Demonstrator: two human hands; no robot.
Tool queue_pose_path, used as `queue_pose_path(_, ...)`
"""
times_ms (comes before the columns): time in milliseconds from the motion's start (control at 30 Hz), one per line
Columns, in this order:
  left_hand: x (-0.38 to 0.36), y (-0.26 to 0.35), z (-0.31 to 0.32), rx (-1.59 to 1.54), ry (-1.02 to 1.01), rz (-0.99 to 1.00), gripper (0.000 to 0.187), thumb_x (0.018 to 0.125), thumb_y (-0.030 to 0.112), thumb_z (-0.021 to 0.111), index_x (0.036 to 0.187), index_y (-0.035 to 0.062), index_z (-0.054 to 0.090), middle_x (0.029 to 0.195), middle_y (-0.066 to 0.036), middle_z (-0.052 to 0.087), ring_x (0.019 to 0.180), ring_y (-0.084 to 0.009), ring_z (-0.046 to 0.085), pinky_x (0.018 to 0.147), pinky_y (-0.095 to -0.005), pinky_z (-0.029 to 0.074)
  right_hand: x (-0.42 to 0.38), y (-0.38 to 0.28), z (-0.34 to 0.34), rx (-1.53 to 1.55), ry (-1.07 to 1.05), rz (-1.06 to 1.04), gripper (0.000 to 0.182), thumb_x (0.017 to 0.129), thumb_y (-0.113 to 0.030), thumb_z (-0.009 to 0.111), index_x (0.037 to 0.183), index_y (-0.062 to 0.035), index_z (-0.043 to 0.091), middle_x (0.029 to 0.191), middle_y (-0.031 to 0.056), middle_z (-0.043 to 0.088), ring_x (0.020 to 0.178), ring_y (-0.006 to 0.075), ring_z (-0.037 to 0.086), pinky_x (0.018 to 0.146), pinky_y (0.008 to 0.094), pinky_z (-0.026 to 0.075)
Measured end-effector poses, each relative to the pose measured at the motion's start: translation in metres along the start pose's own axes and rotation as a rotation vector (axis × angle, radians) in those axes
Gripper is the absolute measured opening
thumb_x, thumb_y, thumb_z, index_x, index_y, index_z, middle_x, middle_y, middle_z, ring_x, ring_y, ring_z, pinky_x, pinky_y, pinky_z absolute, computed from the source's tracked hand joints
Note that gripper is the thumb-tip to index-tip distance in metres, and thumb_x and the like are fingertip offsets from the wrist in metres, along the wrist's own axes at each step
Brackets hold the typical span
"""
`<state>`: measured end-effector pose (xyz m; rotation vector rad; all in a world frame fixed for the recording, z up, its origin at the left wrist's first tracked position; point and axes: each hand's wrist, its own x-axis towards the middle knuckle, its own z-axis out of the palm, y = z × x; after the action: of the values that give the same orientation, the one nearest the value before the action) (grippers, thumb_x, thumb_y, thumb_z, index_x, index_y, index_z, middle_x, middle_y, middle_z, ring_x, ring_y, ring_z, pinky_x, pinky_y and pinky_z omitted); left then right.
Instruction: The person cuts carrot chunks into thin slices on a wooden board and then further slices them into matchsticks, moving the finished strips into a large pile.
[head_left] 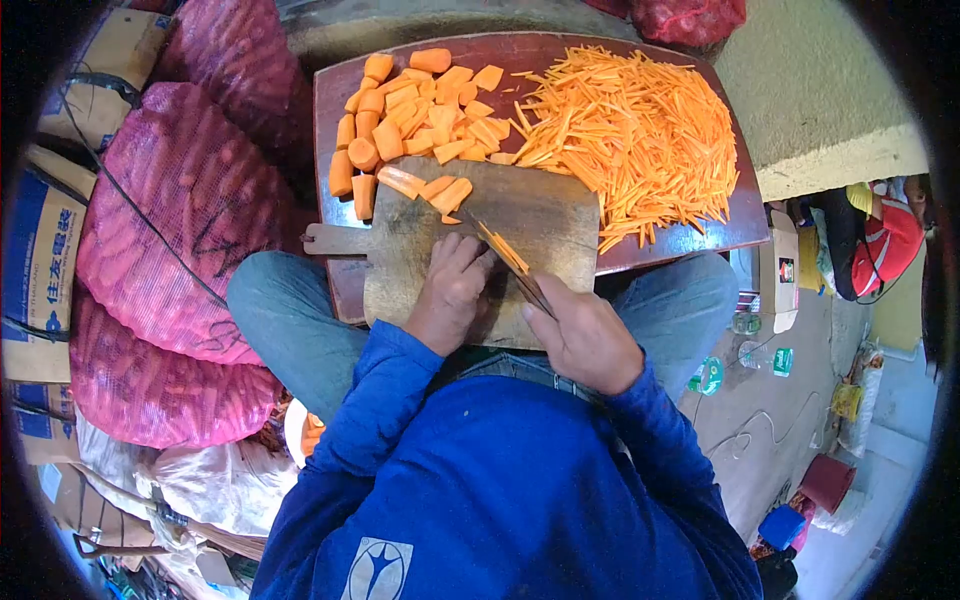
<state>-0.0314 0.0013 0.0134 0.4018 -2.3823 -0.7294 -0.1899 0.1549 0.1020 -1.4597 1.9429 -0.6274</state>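
A wooden cutting board (540, 200) with a handle at its left lies at the table's near edge, over my lap. My right hand (590, 338) grips a knife (524, 283), whose blade slants up and left across the board. Thin orange carrot strips (505, 248) cling to the blade. Close to the blade's left side, my left hand (452, 288) presses on the board with fingers bent and together; whatever is under them is hidden. Cut carrot slices (440, 190) rest at the board's upper left, beyond my left hand.
The dark red table (330, 100) carries peeled carrot chunks (400, 110) at left and a large heap of carrot sticks (640, 140) at right. Pink mesh sacks (180, 220) crowd my left side. Plastic bottles (745, 355) and a cardboard box (778, 270) are on the floor at right.
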Motion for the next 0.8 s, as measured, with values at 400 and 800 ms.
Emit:
queue_pose_path(400,-0.002,-0.005,0.004,0.019,0.017,-0.001,0.044,0.072,0.0,0.072,0.116,-0.0023,0.074,0.105,-0.013,0.061,0.103,-0.0356,0.058,0.089,-0.0443,0.048,-0.007,-0.002,-0.002,0.033,0.031,-0.061,0.036,0.105,-0.024,0.063,0.128,0.0016,0.056,0.087,0.0325,0.071,0.08,0.0539,0.07,0.071,0.0634,0.055)
queue_pose_path(800,-0.006,-0.004,0.003,0.044,0.002,0.001,0.041,0.074,0.002,0.072,0.114,-0.0011,0.074,0.108,-0.012,0.065,0.105,-0.0348,0.06,0.091,-0.044,0.048,-0.002,-0.001,0.009,-0.031,-0.013,0.008,0.034,0.104,-0.022,0.062,0.126,0.0028,0.056,0.088,0.0346,0.07,0.083,0.0561,0.069,0.074,0.0633,0.055)
